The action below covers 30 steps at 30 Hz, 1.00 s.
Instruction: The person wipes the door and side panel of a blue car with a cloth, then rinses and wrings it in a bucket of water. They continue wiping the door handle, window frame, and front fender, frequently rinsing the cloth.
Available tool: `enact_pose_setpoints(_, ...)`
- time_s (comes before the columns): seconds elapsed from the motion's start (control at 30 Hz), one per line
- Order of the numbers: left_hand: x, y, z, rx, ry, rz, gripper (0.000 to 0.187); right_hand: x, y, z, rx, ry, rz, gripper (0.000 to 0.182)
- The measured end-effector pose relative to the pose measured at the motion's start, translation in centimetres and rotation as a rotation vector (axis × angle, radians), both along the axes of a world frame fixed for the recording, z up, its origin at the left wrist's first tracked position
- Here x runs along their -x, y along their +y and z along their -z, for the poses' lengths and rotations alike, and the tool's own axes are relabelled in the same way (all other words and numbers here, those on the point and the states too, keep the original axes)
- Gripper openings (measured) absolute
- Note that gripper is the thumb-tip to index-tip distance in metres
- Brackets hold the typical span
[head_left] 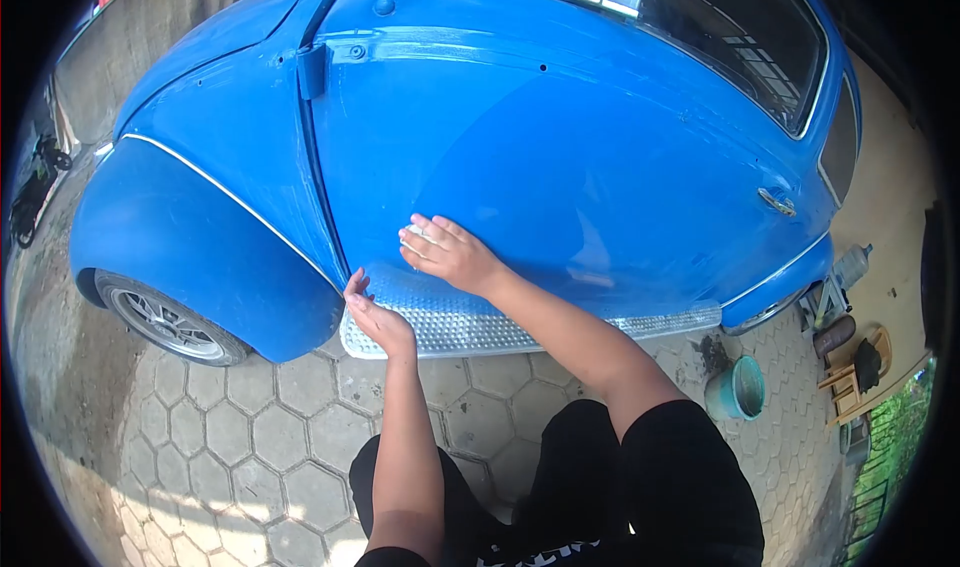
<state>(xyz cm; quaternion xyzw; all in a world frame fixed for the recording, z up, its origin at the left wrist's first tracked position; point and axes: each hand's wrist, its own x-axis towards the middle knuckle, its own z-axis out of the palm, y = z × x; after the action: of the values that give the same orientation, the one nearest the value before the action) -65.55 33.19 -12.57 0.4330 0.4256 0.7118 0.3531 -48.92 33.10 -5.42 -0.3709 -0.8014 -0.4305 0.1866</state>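
A rounded blue car (370, 147) fills the view, its door side facing me. My right hand (455, 255) presses flat-fingered against the lower front of the door (520, 167), closed on a small pale pad (412, 237) that shows between the fingers. Most of this pad is hidden under the hand. Lower and to the left, my left hand (378, 319) is open, palm turned toward the door and fingers loosely bent, over the front end of the dimpled silver running board (480, 335). Nothing shows in it.
Hexagonal paving (270, 437) lies underfoot. A teal bucket (740, 389) stands to the right, near the rear wheel. Beyond it are a wooden chair-like frame (855, 387) and a clear plastic bottle (852, 265). The front wheel (165, 317) is at left.
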Motion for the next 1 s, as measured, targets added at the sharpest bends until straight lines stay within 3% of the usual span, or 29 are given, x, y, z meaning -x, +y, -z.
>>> enact_pose_setpoints(0.1,-1.4,-0.9,-1.1,0.065,-0.107,-0.033,0.066,-1.0,0.8,3.6,0.086,-0.7,-0.107,0.021)
enact_pose_setpoints(0.17,-0.2,-0.4,-1.8,0.021,-0.107,-0.022,0.065,-0.2,1.2,-1.5,0.07,-0.497,-0.065,0.022)
enact_pose_setpoints(0.23,1.5,-0.3,-3.0,0.017,-0.111,0.013,0.064,0.7,0.1,-10.7,0.047,-0.157,0.036,0.025)
enact_pose_setpoints(0.33,2.1,-0.3,-3.3,0.025,-0.146,0.031,0.064,-0.2,0.7,-21.0,-0.352,0.164,0.215,0.034)
enact_pose_setpoints(0.4,2.0,0.0,-3.0,-0.004,-0.156,0.033,0.065,0.3,2.0,-22.7,-0.557,0.424,0.263,0.037)
enact_pose_setpoints(0.47,2.2,-0.1,-3.2,-0.02,-0.179,0.048,0.065,1.8,3.9,-20.9,-0.694,0.645,0.264,0.039)
enact_pose_setpoints(0.53,2.8,0.4,-3.8,-0.029,-0.263,-0.001,0.069,5.8,5.7,-15.0,-0.525,0.535,0.198,0.039)
enact_pose_setpoints(0.63,4.8,0.5,-3.8,-0.019,-0.353,-0.06,0.075,8.5,7.2,-1.2,0.055,-0.107,-0.018,0.023)
enact_pose_setpoints(0.7,5.6,0.7,-3.4,0.035,-0.431,-0.086,0.074,6.6,7.2,8.0,0.123,-0.678,-0.019,0.014)
enact_pose_setpoints(0.73,6.2,1.2,-3.5,0.051,-0.469,-0.104,0.074,6.3,7.7,7.4,0.128,-0.641,-0.071,0.017)
enact_pose_setpoints(0.8,7.3,1.5,-3.6,0.048,-0.477,-0.129,0.073,5.7,7.8,5.2,0.153,-0.577,-0.17,0.021)
enact_pose_setpoints(0.87,7.9,1.9,-3.6,0.034,-0.496,-0.148,0.073,7.9,7.6,-2.8,0.127,-0.268,-0.098,0.021)
enact_pose_setpoints(0.93,8.3,2.3,-3.3,0.052,-0.518,-0.156,0.072,9.9,7.5,-11.6,-0.147,-0.097,0.152,0.028)
enact_pose_setpoints(1.0,8.1,2.4,-3.6,0.055,-0.53,-0.15,0.072,10.2,7.4,-18.6,-0.443,0.265,0.201,0.044)
